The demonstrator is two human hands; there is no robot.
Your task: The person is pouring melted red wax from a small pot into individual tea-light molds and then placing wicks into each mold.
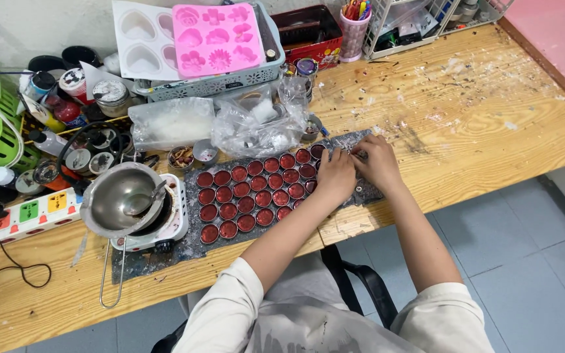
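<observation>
Both hands work at the right end of the dark mat (367, 193): left hand (336, 176) and right hand (377, 163) with fingers curled together over something small; grip contents not discernible. Risk: left forearm nudging the adjacent red-filled round tins (256, 189) and smearing the fill.

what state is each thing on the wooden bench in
small round red-filled tins: open, filled, in rows
steel melting pot: on white hotplate, spoon inside
pink silicone mould: empty, leaning in grey basket
left hand: on tins' edge
right hand: fingers pinched together, contents hidden
</observation>
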